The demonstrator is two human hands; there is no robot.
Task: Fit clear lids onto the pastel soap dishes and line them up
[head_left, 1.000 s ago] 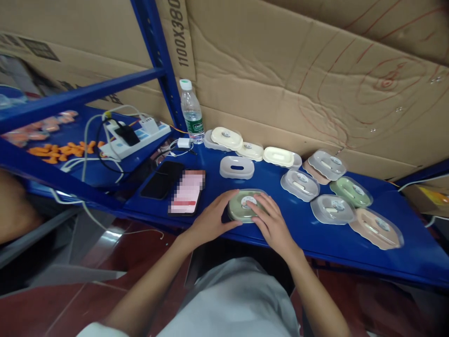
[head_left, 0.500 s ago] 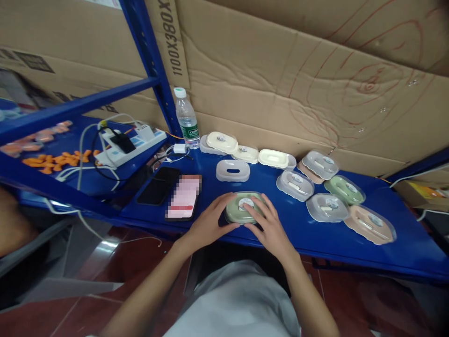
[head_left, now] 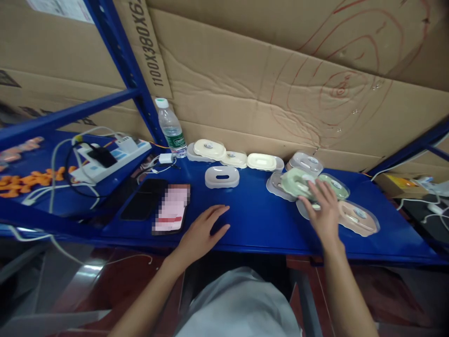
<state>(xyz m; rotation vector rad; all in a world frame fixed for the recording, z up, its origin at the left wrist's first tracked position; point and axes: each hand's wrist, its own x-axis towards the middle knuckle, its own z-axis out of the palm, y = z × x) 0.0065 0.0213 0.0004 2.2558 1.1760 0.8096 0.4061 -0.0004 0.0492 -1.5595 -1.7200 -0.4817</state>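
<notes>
My right hand (head_left: 323, 210) grips a pale green oval plastic case with a clear cover (head_left: 293, 183), holding it over the group of similar cases on the right. Under and around it lie a grey case (head_left: 275, 186), another green case (head_left: 336, 188), a peach case (head_left: 358, 219) and a grey-topped one at the back (head_left: 306, 163). My left hand (head_left: 205, 231) rests low over the blue table (head_left: 252, 220), fingers apart, holding nothing. A whitish oval shell with a slot (head_left: 222, 179) sits beyond it.
Cream oval parts (head_left: 209, 150) line the cardboard wall (head_left: 224, 93). A water bottle (head_left: 171, 131) stands at the back left. Two phones, one lit (head_left: 172, 208), lie left of my left hand. A power strip (head_left: 112, 161) with tangled cables and orange pieces (head_left: 35, 180) are further left.
My right hand has carried the green case from the table's front middle to the group on the right. My left hand has let go of it. The view has shifted slightly.
</notes>
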